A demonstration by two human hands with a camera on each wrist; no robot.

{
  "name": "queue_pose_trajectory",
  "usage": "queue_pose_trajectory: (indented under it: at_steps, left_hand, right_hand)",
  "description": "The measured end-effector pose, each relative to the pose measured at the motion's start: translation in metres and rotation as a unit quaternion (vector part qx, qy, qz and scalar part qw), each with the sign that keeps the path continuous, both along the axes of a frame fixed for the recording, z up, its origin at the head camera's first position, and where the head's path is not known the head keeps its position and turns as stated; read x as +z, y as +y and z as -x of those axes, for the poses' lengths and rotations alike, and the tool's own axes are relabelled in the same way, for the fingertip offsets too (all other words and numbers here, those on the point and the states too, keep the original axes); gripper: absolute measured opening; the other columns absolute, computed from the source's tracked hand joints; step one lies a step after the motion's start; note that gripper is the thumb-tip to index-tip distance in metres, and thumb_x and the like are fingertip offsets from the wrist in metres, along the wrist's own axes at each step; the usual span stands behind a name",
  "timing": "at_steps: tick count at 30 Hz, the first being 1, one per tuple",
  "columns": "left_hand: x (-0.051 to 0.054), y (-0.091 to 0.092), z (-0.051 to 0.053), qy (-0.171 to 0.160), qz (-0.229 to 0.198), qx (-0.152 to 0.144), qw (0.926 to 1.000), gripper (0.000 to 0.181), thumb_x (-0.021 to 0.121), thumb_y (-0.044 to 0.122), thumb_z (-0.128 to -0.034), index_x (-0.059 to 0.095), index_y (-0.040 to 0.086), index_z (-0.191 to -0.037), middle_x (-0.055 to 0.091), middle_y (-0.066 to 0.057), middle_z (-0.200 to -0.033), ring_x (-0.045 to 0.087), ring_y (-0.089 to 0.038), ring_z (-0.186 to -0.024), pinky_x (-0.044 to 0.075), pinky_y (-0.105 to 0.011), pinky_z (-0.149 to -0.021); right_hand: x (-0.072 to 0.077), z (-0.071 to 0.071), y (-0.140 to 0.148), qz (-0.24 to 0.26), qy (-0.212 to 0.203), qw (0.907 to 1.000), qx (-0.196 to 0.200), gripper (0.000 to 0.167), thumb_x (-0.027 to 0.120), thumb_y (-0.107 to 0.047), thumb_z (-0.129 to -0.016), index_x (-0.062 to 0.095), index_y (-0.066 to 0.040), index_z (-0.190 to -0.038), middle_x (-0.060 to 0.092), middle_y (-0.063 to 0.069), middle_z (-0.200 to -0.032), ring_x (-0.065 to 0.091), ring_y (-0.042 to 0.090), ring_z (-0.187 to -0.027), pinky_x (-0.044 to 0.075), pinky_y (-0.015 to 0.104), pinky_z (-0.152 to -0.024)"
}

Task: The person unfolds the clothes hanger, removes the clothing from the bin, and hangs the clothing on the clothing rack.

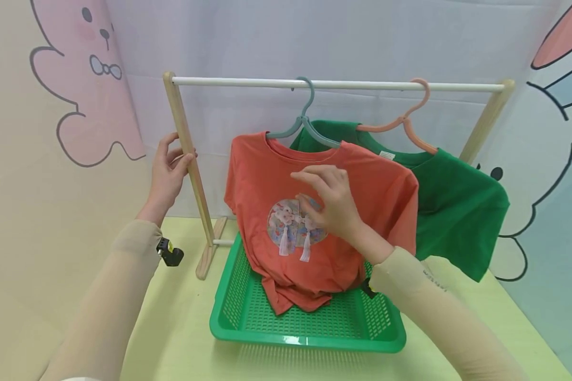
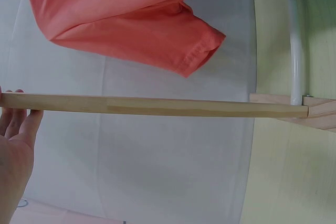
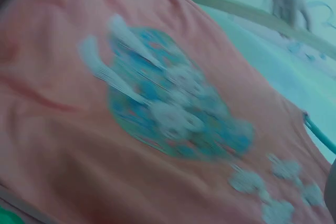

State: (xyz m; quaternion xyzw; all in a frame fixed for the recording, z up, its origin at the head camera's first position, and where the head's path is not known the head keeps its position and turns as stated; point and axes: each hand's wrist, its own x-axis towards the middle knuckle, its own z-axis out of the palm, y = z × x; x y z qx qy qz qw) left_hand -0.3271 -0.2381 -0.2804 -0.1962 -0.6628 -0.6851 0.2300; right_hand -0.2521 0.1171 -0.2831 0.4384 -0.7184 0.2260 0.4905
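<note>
My left hand [image 1: 168, 172] holds the left wooden post [image 1: 197, 193] of a clothes rack, thumb in front and fingers behind. The left wrist view also shows that hand [image 2: 16, 156] at the post's side. In front of a coral-red T-shirt [image 1: 252, 180], my right hand [image 1: 333, 203] hovers with bent, parted fingers and nothing between them. The shirt hangs on a grey-blue hanger [image 1: 303, 108] from the white rail [image 1: 238, 82], its hem reaching into a green basket [image 1: 267, 338]. A round floral print [image 3: 163, 98] with white tassels fills the blurred right wrist view.
Behind the red shirt and to its right, a green T-shirt [image 1: 462, 211] hangs on a pink hanger [image 1: 417, 137]. The rack's right post [image 1: 486, 121] and left foot [image 1: 211, 251] are wooden. A pale yellow table [image 1: 171, 317] lies under everything; a white curtain [image 1: 362, 32] hangs behind.
</note>
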Motion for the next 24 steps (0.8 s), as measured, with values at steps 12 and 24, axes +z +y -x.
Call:
queue_pose_trajectory:
  at_steps: [12, 24]
  left_hand:
    - [0.006, 0.003, -0.010, -0.017, 0.006, 0.005, 0.9998, 0.050, 0.058, 0.004, -0.0973, 0.046, 0.023, -0.141, 0.064, 0.009, -0.102, 0.066, 0.002, -0.094, 0.054, -0.014, -0.080]
    - [-0.002, -0.002, 0.003, -0.011, 0.001, 0.007, 0.9999, 0.050, 0.061, 0.009, -0.0966, 0.046, 0.025, -0.141, 0.065, 0.007, -0.104, 0.067, 0.000, -0.096, 0.054, -0.014, -0.080]
  right_hand:
    - [-0.060, -0.006, -0.011, -0.191, -0.245, 0.9480, 0.069, 0.050, 0.079, -0.022, -0.083, 0.062, -0.023, -0.131, 0.057, 0.003, -0.132, 0.052, 0.018, -0.123, 0.043, 0.049, -0.099]
    - [-0.081, -0.010, -0.007, -0.421, -0.411, 0.8064, 0.061, 0.053, 0.074, -0.024, -0.089, 0.055, -0.026, -0.138, 0.045, 0.000, -0.150, 0.044, 0.021, -0.126, 0.043, 0.046, -0.103]
